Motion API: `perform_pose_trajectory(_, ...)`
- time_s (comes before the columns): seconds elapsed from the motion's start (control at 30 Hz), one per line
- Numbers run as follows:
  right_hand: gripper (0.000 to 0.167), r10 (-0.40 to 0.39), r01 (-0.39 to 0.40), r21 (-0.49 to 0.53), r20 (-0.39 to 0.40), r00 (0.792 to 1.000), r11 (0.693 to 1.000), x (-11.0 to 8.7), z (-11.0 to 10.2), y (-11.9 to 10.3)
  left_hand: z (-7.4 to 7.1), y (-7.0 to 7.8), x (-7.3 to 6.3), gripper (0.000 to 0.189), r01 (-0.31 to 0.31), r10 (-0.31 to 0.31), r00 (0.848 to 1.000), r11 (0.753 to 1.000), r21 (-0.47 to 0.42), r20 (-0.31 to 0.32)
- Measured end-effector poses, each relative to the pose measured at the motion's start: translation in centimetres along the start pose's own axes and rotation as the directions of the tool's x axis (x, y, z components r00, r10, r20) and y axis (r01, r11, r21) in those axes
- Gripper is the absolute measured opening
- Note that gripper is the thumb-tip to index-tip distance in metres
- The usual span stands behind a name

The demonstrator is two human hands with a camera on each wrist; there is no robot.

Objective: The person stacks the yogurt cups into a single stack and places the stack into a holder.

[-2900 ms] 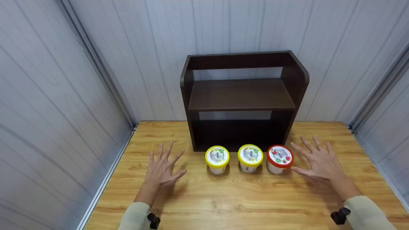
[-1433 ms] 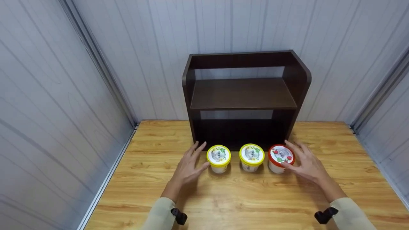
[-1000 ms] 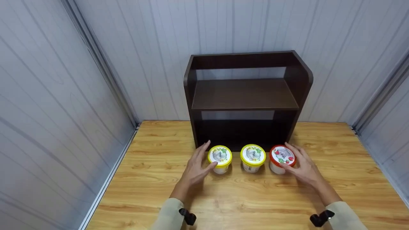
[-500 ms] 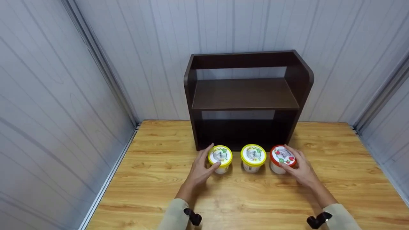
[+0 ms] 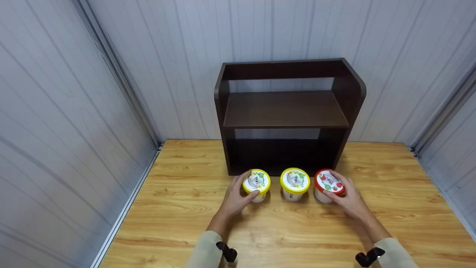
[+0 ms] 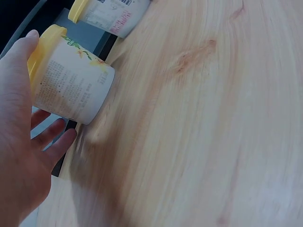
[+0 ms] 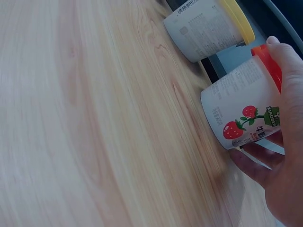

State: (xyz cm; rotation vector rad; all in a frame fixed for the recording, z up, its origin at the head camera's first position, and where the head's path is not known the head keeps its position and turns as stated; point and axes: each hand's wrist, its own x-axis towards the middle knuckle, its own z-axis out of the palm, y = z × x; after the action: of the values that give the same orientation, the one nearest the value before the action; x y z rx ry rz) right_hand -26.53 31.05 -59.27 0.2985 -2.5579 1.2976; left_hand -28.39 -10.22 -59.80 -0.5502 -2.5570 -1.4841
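Note:
Three lidded paper tubs stand upright in a row. My left hand [image 5: 233, 198] holds the leftmost tub [image 5: 256, 181], white with a yellow lid, thumb at the front of the lid and forefinger at its back. In the left wrist view the lower fingers hang off the side of this tub [image 6: 73, 80]. My right hand [image 5: 351, 200] holds the rightmost tub [image 5: 329, 181], which has a red lid and strawberry prints, with thumb and forefinger across its lid. The right wrist view shows strawberries on this tub [image 7: 241, 104]. Between them the middle yellow-lidded tub [image 5: 295, 181] is untouched.
A dark brown two-tier shelf [image 5: 286, 109] stands right behind the tubs, its front bottom edge close to them. All rest on a wood-grain table [image 5: 282, 230]. Pale panel walls [image 5: 178, 74] enclose the back and sides.
Both hands have come inward from spread-fingered positions on either side of the row. Thumb and fingers have closed in on the two outer tubs, which stay in place.

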Motion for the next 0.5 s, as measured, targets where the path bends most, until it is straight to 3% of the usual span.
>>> perform_pose_trajectory(0.5,0.072,0.011,-0.011,0.019,-0.009,1.000,1.000,0.07,0.02,-0.08,0.14,-0.19,0.28,0.074,0.051,-0.051,0.999,0.996,-0.074,-0.001)
